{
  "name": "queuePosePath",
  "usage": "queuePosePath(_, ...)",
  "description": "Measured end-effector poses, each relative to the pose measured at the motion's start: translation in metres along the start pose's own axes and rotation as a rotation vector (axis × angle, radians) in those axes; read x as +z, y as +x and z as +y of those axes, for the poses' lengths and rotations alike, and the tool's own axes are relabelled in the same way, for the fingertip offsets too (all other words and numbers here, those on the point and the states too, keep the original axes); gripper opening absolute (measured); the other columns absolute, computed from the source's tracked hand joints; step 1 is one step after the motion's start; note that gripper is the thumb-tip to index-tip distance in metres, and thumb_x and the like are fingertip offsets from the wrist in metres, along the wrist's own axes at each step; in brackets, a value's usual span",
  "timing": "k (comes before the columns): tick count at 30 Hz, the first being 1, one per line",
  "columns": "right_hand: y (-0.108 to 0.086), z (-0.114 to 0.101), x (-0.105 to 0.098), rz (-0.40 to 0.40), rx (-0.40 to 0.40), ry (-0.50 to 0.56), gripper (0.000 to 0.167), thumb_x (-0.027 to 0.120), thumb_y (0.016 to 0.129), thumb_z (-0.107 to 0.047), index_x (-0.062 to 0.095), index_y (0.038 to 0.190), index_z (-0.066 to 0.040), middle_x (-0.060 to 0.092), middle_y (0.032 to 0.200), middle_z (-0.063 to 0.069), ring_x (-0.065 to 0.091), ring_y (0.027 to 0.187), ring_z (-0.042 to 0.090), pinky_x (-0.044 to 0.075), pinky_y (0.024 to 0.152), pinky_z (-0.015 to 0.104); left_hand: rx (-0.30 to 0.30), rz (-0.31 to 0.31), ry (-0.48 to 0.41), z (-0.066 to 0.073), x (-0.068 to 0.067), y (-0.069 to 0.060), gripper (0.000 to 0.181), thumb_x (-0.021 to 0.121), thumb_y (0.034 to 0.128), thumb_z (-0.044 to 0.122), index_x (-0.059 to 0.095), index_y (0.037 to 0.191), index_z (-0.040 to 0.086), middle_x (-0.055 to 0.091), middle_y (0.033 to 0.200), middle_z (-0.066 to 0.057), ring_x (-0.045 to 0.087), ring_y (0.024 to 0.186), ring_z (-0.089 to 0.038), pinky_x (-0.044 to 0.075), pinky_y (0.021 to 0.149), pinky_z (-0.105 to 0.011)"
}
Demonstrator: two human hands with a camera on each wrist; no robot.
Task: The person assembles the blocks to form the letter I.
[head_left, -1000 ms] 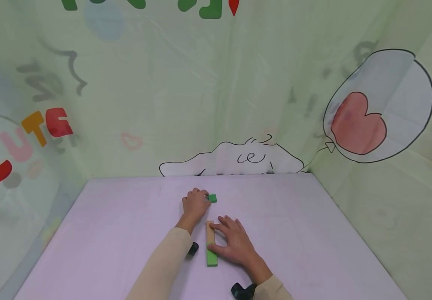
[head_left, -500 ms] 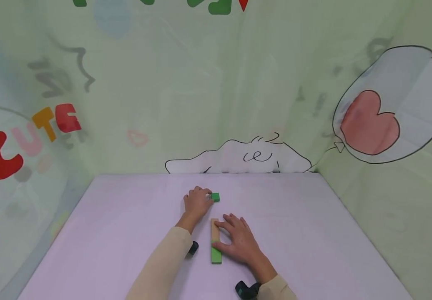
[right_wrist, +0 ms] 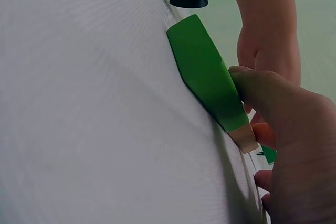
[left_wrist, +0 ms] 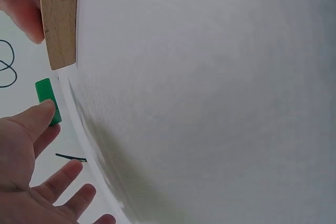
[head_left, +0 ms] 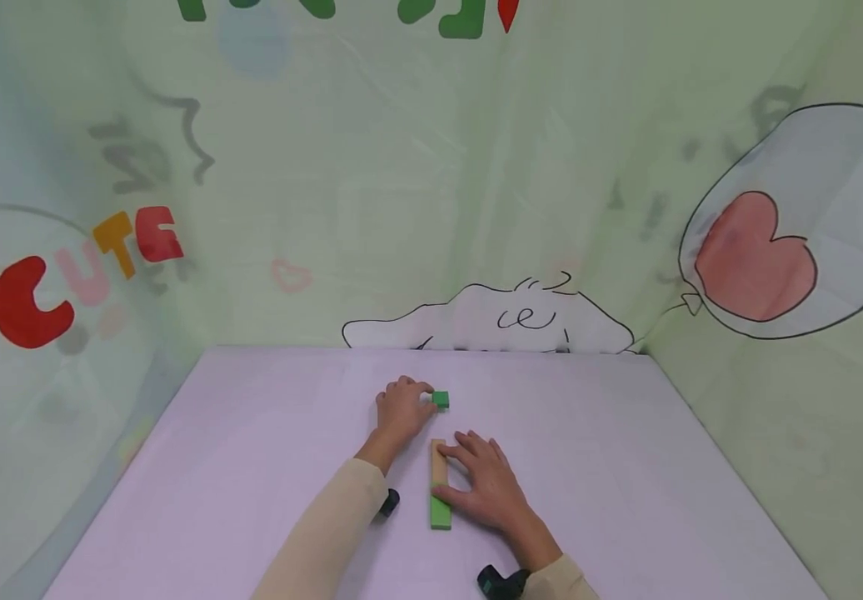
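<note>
In the head view, a small green block [head_left: 441, 399] sits toward the table's far side. My left hand [head_left: 403, 412] pinches it between thumb and index finger, the other fingers spread, as the left wrist view shows around the green block [left_wrist: 45, 90]. Nearer me, a plain wooden block [head_left: 438, 462] and a light green block [head_left: 441, 517] lie end to end in a straight line. Along their right side is my right hand [head_left: 490, 483]; its thumb touches the green block near the joint, its index fingertip the wooden block. The other fingers are spread.
The pale table [head_left: 266, 467] meets a printed fabric wall [head_left: 371, 200] at its back edge, with more fabric at both sides. A dark wrist camera [head_left: 502, 582] sits by the right sleeve, another [head_left: 390, 502] by the left forearm.
The whole head view has shifted so that everything appears further right. Both hands keep nearly the same places at their blocks.
</note>
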State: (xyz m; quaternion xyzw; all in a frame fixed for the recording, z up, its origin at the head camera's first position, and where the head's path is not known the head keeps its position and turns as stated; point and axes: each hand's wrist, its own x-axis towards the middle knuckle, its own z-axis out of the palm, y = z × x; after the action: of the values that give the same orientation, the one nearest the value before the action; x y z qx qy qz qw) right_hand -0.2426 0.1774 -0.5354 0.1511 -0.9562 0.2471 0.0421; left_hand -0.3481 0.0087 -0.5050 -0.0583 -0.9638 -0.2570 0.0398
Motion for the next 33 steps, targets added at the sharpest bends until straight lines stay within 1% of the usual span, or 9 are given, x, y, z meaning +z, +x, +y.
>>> queuePosePath(8, -0.001, 0.003, 0.003, 0.001, -0.013, -0.004, 0.067, 0.071, 0.084, -0.065, 0.066, 0.138, -0.025, 0.053, 0.155, 0.011, 0.040, 0.151, 0.036, 0.021, 0.125, 0.062, 0.005, -0.003, 0.006, 0.001, -0.003, -0.008, 0.030, 0.074, 0.0956, 0.031, 0.074, 0.124, 0.021, 0.062, 0.133, -0.012, 0.056, 0.127, -0.035, 0.043, 0.107, -0.058)
queuePosePath(13, 0.000, 0.003, 0.003, 0.012, -0.018, -0.006, 0.067, 0.072, 0.084, -0.064, 0.066, 0.138, -0.025, 0.053, 0.155, 0.011, 0.039, 0.151, 0.037, 0.021, 0.126, 0.062, -0.003, -0.003, -0.001, 0.000, -0.004, -0.009, 0.031, 0.073, 0.0963, 0.031, 0.073, 0.126, 0.020, 0.061, 0.136, -0.012, 0.055, 0.128, -0.034, 0.043, 0.108, -0.057)
queuePosePath(20, 0.000, 0.004, 0.004, 0.029, -0.017, -0.009, 0.065, 0.074, 0.083, -0.062, 0.067, 0.137, -0.025, 0.054, 0.154, 0.010, 0.040, 0.150, 0.037, 0.021, 0.125, 0.062, -0.017, -0.001, -0.004, -0.004, -0.004, -0.010, 0.030, 0.072, 0.0968, 0.031, 0.074, 0.125, 0.021, 0.062, 0.134, -0.012, 0.056, 0.127, -0.034, 0.043, 0.107, -0.057)
queuePosePath(25, 0.001, 0.004, 0.005, 0.024, -0.012, -0.009, 0.066, 0.073, 0.083, -0.063, 0.067, 0.137, -0.026, 0.054, 0.154, 0.011, 0.039, 0.151, 0.037, 0.021, 0.126, 0.061, -0.014, -0.012, -0.012, -0.004, -0.005, -0.012, 0.030, 0.072, 0.0969, 0.030, 0.074, 0.125, 0.020, 0.061, 0.135, -0.013, 0.056, 0.127, -0.034, 0.043, 0.108, -0.058)
queuePosePath(33, 0.002, 0.006, 0.005, 0.026, -0.016, -0.012, 0.066, 0.073, 0.083, -0.063, 0.067, 0.137, -0.026, 0.054, 0.154, 0.011, 0.040, 0.150, 0.036, 0.021, 0.125, 0.062, -0.018, -0.013, -0.008, -0.004, -0.005, -0.015, 0.030, 0.073, 0.0969, 0.030, 0.074, 0.125, 0.020, 0.062, 0.135, -0.013, 0.056, 0.127, -0.034, 0.044, 0.107, -0.057)
